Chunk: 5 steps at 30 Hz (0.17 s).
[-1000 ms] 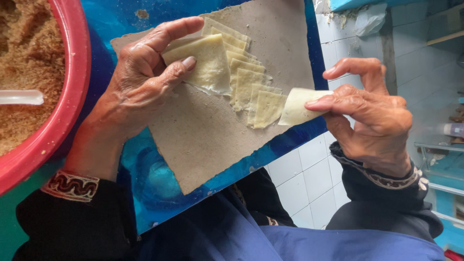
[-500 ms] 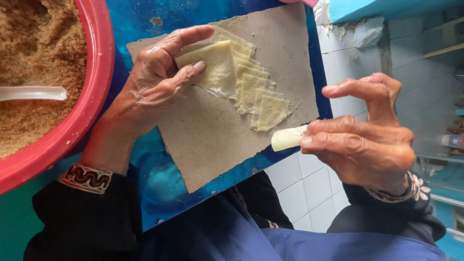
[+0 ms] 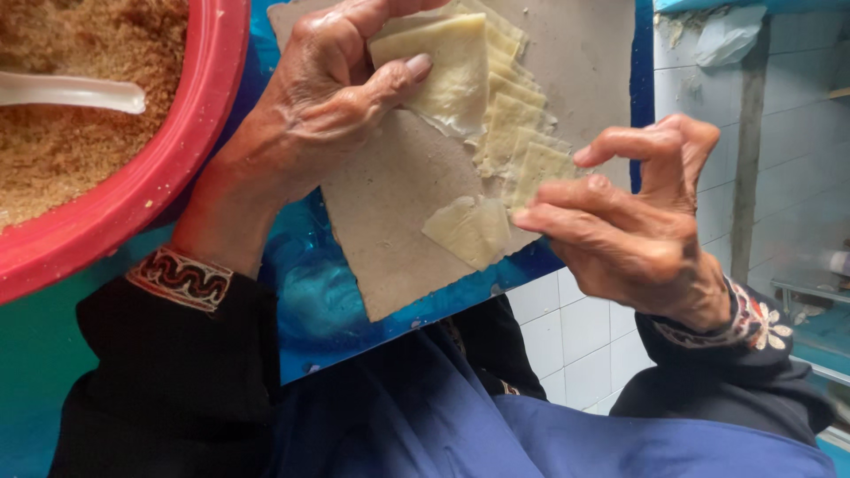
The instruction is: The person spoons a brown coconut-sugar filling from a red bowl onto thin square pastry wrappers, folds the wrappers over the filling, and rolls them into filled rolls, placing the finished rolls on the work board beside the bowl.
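Red bowl (image 3: 190,150) of brown crumbs far left, white spoon (image 3: 75,91) inside. Left hand (image 3: 332,97) bent over grey board (image 3: 398,204), grip pinching top wrapper of stack (image 3: 496,106). Right hand (image 3: 629,235) curled, fingers pressed together on loose wrapper (image 3: 469,232). Before, that wrapper was rolled off board; now lies flat.

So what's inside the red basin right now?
The red basin holds a mound of brown crumbly filling, with a white spoon lying on top. The spoon's far end and most of the basin run off frame, so the rest is unseen.
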Available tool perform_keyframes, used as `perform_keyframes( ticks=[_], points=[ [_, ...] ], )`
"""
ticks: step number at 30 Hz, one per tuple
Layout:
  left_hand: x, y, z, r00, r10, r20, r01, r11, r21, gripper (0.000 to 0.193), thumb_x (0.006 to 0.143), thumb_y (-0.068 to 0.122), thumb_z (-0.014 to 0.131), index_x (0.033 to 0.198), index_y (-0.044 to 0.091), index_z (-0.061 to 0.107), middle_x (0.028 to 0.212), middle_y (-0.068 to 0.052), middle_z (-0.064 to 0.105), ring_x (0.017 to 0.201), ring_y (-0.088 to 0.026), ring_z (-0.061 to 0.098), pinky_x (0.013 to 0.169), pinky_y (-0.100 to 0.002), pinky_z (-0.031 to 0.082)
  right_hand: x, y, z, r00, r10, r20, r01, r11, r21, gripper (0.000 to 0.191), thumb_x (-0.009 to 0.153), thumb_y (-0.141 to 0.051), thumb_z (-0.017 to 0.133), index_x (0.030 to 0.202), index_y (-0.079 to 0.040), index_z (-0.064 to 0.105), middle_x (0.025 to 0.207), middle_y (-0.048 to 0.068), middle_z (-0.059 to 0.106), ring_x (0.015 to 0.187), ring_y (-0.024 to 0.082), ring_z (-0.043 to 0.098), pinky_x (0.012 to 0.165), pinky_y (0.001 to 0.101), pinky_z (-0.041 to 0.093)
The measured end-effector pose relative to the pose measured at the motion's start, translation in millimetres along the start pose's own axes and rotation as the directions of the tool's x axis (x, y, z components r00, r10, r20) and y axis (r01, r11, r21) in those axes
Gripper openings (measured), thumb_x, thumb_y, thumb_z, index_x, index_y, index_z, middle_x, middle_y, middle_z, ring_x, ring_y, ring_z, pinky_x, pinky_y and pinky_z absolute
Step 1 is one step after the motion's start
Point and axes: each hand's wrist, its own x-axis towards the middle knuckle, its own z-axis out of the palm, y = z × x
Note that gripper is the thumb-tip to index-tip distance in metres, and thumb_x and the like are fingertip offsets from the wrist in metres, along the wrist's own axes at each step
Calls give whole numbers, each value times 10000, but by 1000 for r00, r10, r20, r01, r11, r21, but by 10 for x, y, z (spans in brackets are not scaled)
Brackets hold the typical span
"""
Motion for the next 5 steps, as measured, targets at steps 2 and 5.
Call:
perform_keyframes(
  ticks=[2,5],
  points=[
    [9,-23,3,994,-108,-3,108,991,-83,358,1087,148,607,1438,79,583,1152,-13,733,997,-52,668,851,-217,582,87,28,76,993,-116,-2,114,976,-187,219,840,-146,875,1039,-220,822,1003,-103,749,1052,207,527,939,489,290],
    [7,-44,13,1000,3,-6,-4,995,-97,341,1155,137,607,1482,46,573,1288,-29,710,1146,-60,650,981,-229,568,260,15,136,973,-215,84,229,946,-231,225,799,-179,857,1002,-265,807,1069,-141,725,1121,183,479,944,493,305]
  ],
)
